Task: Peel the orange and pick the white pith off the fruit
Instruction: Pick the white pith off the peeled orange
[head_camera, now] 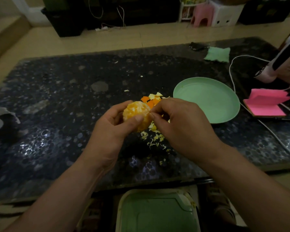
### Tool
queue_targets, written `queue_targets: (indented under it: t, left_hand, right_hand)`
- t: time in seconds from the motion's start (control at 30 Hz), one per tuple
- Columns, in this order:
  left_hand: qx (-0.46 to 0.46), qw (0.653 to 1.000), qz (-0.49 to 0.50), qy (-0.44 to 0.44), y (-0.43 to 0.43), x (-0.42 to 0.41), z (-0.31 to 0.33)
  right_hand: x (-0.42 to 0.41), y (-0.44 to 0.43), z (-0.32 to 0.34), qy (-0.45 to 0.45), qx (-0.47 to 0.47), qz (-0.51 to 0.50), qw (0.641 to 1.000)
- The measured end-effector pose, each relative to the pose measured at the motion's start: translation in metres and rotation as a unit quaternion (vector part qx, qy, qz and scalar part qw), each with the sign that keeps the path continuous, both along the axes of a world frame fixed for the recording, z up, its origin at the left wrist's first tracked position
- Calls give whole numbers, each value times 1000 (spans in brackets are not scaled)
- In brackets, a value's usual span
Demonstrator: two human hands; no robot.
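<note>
A peeled orange (136,111), pale with patches of white pith, is held above the dark speckled table (57,114). My left hand (112,129) grips it from below, thumb across its front. My right hand (179,123) has its thumb and forefinger pinched together at the fruit's right edge, on a bit of pith. Orange peel pieces (150,100) lie on the table just behind the fruit. Small shreds of white pith (155,138) are scattered under my hands.
An empty green plate (208,99) sits to the right of the peel. Further right lie a pink sticky-note pad (266,104) and a white cable (236,91). A green cloth (218,54) lies at the far edge. A green-lidded bin (156,211) stands below the table's near edge.
</note>
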State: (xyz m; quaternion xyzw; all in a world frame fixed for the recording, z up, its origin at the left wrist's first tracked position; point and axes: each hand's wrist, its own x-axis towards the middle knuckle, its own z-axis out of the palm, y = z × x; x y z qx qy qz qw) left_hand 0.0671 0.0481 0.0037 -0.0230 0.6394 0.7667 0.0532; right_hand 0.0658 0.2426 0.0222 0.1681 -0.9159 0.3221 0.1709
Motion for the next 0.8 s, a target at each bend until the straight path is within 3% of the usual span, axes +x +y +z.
queue_targets:
  t: [0.2,0.43,0.8]
  left_hand:
    - [27,1000,3,-5,5,2,2]
    - [125,991,-21,-30,-3,-6,5]
    - [107,994,-33,-21,-11,-9,3]
  right_hand:
    - [-2,-5,-1,28,5,-18,999]
    - [-8,7,-3,-51,-93,-36,994]
    - [-5,3,5,-99,-107,9,989]
